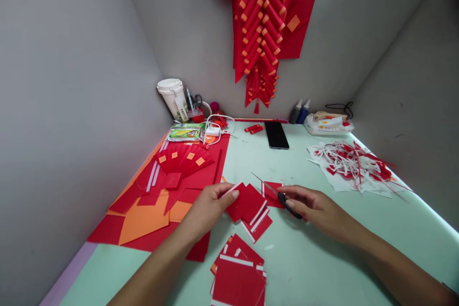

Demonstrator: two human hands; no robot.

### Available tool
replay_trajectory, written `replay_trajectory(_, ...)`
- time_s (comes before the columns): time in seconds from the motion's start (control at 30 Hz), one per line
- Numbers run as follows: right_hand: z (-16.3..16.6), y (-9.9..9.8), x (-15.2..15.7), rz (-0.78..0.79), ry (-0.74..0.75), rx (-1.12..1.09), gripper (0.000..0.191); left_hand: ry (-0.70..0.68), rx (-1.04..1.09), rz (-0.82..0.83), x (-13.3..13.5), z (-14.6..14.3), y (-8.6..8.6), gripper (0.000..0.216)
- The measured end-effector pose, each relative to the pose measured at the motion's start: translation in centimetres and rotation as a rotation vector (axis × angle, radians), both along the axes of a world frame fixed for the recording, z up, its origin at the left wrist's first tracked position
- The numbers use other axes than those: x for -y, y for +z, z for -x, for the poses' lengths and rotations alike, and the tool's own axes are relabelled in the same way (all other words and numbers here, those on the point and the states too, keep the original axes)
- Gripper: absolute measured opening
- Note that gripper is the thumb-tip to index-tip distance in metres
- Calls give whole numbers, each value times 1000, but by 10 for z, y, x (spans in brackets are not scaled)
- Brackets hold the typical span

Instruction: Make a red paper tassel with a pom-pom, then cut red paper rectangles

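Closest to you on the pale green table (322,258) lies a loose stack of red cards (238,275) edged with white strips, untouched by either hand. Just beyond it, your left hand (208,208) pinches a small fan of red paper squares (249,203): the fingers are drawn together, fingertips pressed on the top square's near-left corner, and the squares lie low over the table between your two hands. Your right hand (315,208) is closed around the black handle of the scissors (286,201), fingers curled in; the thin blades look nearly together and point away and to the left, crossing over another red piece (270,190) that lies flat just beside the squares. Farther left, large red and orange sheets (172,186) overlap along the table's edge. Farther right, well apart from your hands, a heap of red and white paper scraps (353,165) rests on white paper. Beyond these, a dark phone (276,135) lies flat near two small red rolls (254,128), with a white cup (174,98) in the back-left corner. On the back wall hangs a red paper firecracker decoration (263,33).
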State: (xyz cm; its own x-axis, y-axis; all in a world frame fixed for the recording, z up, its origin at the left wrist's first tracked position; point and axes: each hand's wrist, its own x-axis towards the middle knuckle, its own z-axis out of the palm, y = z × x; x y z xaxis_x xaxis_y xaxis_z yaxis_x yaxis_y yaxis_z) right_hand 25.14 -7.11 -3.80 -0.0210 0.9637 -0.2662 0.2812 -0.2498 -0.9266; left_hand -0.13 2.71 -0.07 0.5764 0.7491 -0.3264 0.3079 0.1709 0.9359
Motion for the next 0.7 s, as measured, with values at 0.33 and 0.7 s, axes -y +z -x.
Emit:
replay_trajectory(0.33, 2, 6, 2, 9, -24, -26, 45, 172, 56, -25, -2, 0, 2, 30)
replay_trajectory(0.7, 7, 4, 5, -27, -12, -87, 43, 333, 294, 70, -4, -2, -1, 22)
